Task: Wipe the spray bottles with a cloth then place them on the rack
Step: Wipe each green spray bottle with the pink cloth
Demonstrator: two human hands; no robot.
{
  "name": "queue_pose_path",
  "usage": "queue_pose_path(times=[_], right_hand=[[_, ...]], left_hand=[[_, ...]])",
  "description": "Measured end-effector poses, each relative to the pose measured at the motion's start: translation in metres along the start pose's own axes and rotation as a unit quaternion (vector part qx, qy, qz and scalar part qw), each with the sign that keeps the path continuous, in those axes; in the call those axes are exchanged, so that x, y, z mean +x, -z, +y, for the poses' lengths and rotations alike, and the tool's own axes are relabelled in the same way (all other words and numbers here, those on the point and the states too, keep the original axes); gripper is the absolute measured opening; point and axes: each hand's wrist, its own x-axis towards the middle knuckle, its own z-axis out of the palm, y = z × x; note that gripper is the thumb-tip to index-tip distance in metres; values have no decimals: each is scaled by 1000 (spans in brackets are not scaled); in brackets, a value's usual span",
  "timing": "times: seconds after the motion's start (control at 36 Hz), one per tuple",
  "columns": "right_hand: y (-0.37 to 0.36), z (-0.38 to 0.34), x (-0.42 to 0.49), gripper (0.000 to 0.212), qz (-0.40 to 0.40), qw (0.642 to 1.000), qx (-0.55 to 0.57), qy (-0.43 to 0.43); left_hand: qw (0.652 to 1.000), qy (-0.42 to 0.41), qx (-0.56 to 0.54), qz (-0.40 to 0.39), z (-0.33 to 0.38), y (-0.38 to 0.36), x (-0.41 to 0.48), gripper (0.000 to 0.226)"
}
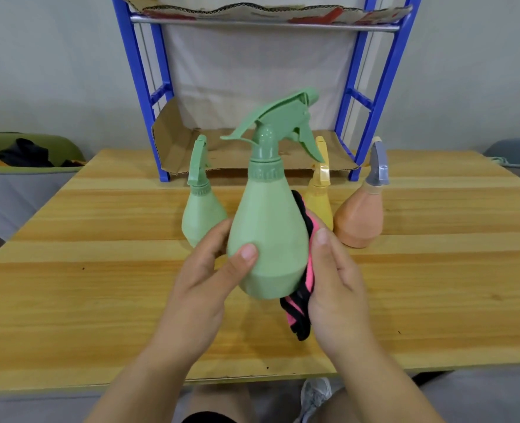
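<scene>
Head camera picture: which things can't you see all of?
Head view only.
- Yellow bottle: mostly hidden behind the held green bottle and cloth.
- Small green bottle: lower right hidden by the left hand.
- Cloth: partly hidden under the right hand.
- Rack: top cut off by the upper edge.

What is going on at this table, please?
A person is wiping spray bottles. The left hand holds a green spray bottle above the wooden table while the right hand presses a pink-and-black cloth against its side. A second green bottle, a yellow bottle and an orange bottle stand behind it; the blue rack's lower shelf holds none.
</scene>
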Motion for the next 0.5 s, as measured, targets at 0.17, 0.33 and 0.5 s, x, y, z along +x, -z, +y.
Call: queue_pose_path(times=[0.17,0.33,0.5], right_hand=[[-3,5,0,52,31,995,-84,50],[4,-6,5,42,-7,999,-35,32],[6,-9,7,39,-12,999,36,-25]], left_hand=[[992,6,121,38,-3,-4,3,64],[999,1,-29,21,-2,1,3,89],[997,25,-67,33,-6,0,3,65]])
